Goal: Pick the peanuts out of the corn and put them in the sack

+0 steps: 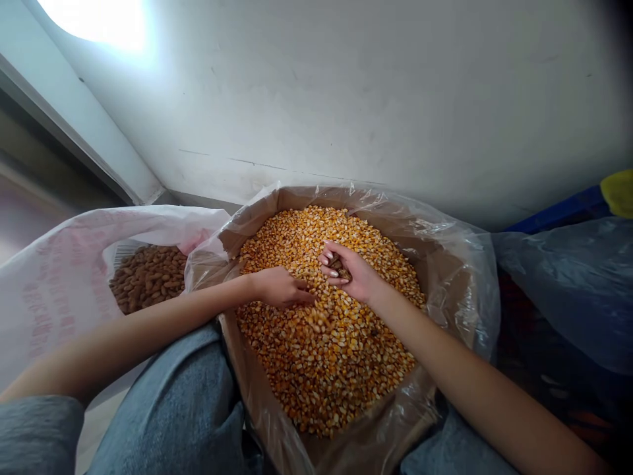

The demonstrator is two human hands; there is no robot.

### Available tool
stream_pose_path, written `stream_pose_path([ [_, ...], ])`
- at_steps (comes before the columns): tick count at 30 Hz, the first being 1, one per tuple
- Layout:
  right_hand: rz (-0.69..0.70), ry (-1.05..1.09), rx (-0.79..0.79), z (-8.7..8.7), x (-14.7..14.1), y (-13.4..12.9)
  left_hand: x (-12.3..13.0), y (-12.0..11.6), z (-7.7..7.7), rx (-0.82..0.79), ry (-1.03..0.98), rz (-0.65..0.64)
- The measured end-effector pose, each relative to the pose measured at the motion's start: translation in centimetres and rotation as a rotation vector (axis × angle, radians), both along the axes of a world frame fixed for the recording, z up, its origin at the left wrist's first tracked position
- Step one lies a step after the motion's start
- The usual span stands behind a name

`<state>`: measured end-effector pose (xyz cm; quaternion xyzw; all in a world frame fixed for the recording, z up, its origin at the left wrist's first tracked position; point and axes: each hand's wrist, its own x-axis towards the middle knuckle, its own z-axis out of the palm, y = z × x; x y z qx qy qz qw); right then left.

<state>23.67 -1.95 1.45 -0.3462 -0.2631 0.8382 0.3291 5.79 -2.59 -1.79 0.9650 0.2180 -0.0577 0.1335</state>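
Yellow corn kernels (346, 356) fill a cardboard box (450, 284) lined with a clear plastic bag (487, 284). Just over the middle of the corn is my left hand (277, 287), its fingers stretched to the right and angled down at the kernels. Some kernels below those fingertips look smeared by motion. To its right, my right hand (351, 270) is turned palm up above the corn. Its fingers curl around a few small brown pieces (340, 267), whose kind I cannot make out.
At left, a white bag with red print (54, 290) holds brown, almond-shaped nuts (148, 277). A white wall (346, 99) rises behind the box. Clear plastic (573, 277) and a blue edge with something yellow (618, 191) lie at right. My knees flank the box.
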Motion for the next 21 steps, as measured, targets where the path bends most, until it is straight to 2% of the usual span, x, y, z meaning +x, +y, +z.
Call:
stream_pose_path([
  [1,-0.005,0.002,-0.001,0.1,0.0,0.1,-0.2,0.4,0.4,0.025,-0.025,0.075],
  [2,-0.010,0.002,-0.001,0.1,0.0,0.1,-0.6,0.9,0.7,0.066,-0.037,0.207],
  [5,-0.011,0.002,-0.002,0.3,0.0,0.2,-2.6,2.8,1.2,0.238,-0.019,0.722],
  [7,-0.002,-0.002,0.005,0.2,0.0,0.1,-4.0,3.8,1.2,0.295,0.024,0.913],
  [10,0.011,-0.007,0.017,0.0,0.0,0.0,-4.9,4.4,0.8,0.269,0.124,0.955],
  [15,-0.003,-0.003,0.020,-0.2,0.1,-0.2,-4.2,4.7,0.1,0.223,0.188,0.973],
  [19,0.001,-0.014,0.024,-0.3,0.1,-0.3,-4.3,4.8,0.0,0.226,0.146,0.975],
  [21,0.000,-0.022,0.021,-0.3,0.1,-0.2,-4.7,4.8,0.2,0.149,-0.029,0.982],
])
